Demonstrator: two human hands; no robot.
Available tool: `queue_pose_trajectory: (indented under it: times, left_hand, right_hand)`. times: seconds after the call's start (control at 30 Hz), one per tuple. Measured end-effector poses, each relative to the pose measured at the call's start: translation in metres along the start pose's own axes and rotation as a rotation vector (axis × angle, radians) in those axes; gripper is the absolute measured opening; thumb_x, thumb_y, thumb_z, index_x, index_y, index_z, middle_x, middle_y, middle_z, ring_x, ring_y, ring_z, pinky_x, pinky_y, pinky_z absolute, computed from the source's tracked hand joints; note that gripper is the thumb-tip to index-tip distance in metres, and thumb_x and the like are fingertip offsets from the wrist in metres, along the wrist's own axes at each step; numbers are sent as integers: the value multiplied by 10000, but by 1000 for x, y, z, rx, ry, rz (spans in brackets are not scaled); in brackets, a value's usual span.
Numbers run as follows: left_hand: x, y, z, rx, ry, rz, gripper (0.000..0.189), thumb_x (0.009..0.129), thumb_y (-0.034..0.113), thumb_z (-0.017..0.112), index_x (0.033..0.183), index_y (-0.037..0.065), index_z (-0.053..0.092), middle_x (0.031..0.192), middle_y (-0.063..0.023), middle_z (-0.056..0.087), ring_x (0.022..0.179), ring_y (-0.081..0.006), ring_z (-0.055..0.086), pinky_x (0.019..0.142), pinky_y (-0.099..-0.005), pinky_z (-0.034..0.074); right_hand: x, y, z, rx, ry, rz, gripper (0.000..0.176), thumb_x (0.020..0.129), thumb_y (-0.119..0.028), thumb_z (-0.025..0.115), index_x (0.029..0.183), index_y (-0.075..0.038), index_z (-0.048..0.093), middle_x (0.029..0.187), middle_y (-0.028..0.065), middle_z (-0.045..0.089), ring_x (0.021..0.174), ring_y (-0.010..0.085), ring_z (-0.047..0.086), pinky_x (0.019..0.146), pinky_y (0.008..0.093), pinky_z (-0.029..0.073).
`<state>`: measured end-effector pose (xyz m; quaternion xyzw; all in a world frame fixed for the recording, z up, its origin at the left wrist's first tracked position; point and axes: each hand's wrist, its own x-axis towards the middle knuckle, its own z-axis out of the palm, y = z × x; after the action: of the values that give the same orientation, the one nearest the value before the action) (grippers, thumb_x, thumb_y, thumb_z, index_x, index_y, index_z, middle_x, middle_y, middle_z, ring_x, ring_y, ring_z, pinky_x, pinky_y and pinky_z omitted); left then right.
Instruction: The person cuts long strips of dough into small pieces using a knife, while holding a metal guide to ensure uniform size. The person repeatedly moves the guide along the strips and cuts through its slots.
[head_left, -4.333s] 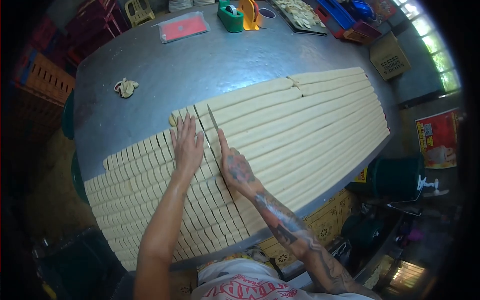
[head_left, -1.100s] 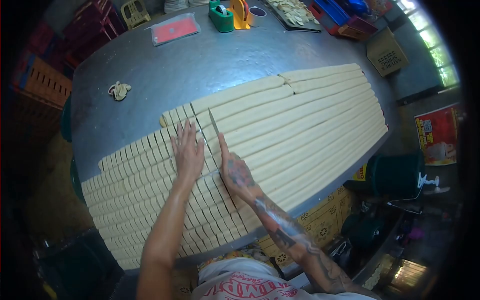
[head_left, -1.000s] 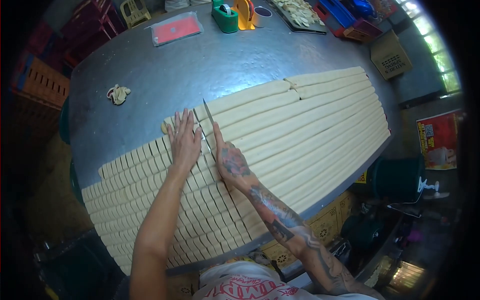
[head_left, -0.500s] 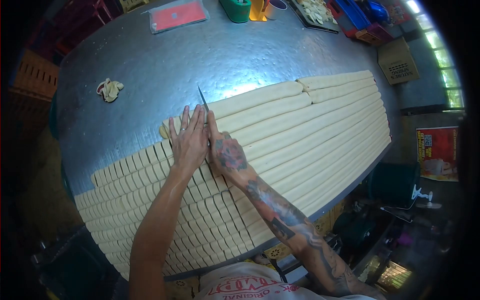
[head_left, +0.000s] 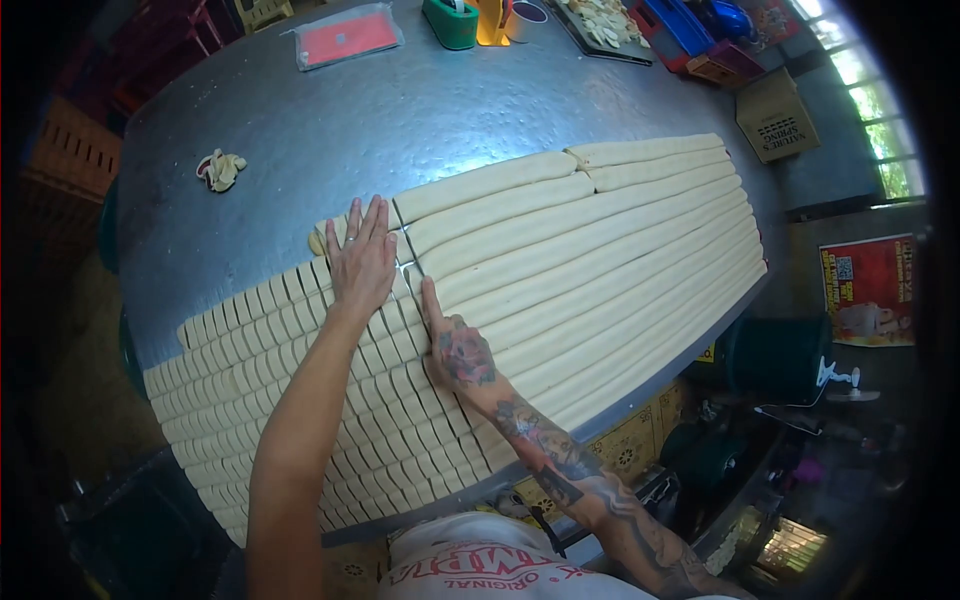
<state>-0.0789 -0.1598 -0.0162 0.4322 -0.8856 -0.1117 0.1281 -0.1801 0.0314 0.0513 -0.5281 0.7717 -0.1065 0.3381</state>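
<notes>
Long pale dough rolls point(head_left: 590, 262) lie side by side across the metal table. On their left they are cut into rows of short pieces point(head_left: 270, 345). My left hand point(head_left: 362, 268) rests flat on the dough at the far rows, fingers stretched out, just left of the cut line. My right hand point(head_left: 460, 352) is closed round a knife point(head_left: 409, 268), its index finger pointing along the blade. The blade lies across the rolls at the cut line, and its handle is hidden under my hand.
A crumpled dough scrap point(head_left: 220, 170) lies at the left on the metal table point(head_left: 270, 120). A red packet in clear plastic point(head_left: 347, 38), a green tape dispenser point(head_left: 452, 25) and a tray of dough scraps point(head_left: 605, 30) stand along the back. A cardboard box point(head_left: 777, 115) is beyond the right edge.
My right hand has drawn the knife back toward me, leaving a cut gap through the far rolls. My left hand stays pressed on the dough. The whole view has shifted slightly.
</notes>
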Motion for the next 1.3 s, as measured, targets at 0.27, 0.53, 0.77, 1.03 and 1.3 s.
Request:
queue_pose_trajectory:
  times: [0.27, 0.53, 0.77, 1.03, 1.3]
  left_hand:
    - [-113, 59, -7, -69, -109, 62, 681, 1138, 294, 486, 1762, 74, 326, 1847, -57, 318, 1724, -285, 227, 1366, -672, 32]
    - [-111, 62, 3, 103, -73, 15, 674, 1159, 309, 447, 1777, 87, 297, 1865, -59, 272, 1737, -253, 177, 1374, -643, 16]
    - [-227, 131, -27, -53, -253, -1, 703, 1134, 301, 475, 1773, 74, 289, 1860, -88, 275, 1743, -289, 154, 1369, -659, 20]
    - [-256, 143, -3, 42, -125, -3, 692, 1149, 330, 460, 1783, 110, 291, 1860, -49, 280, 1729, -250, 204, 1373, -650, 44]
    - [-323, 176, -12, -61, -79, -23, 684, 1145, 295, 452, 1763, 41, 306, 1852, -113, 284, 1731, -301, 202, 1360, -682, 30]
  right_hand:
    - [-10, 15, 16, 143, 72, -63, 945, 1008, -74, 543, 1803, -69, 31, 1064, 399, 719, 984, 554, 739, 916, 611, 580]
    - [-128, 43, 38, 23, -86, 14, 935, 996, -28, 506, 1806, -83, 42, 1064, 396, 714, 988, 543, 747, 896, 612, 592]
    - [-159, 55, 54, 43, 0, 12, 908, 1016, -25, 497, 1807, -82, 54, 1028, 381, 708, 921, 527, 743, 830, 613, 589]
    - [-235, 87, 97, -39, 113, -48, 947, 986, -41, 577, 1811, -119, 120, 957, 314, 713, 811, 476, 758, 752, 571, 627]
    - [-276, 94, 100, 86, 91, -33, 929, 995, -49, 566, 1811, -134, 129, 1006, 349, 698, 840, 482, 759, 754, 587, 624]
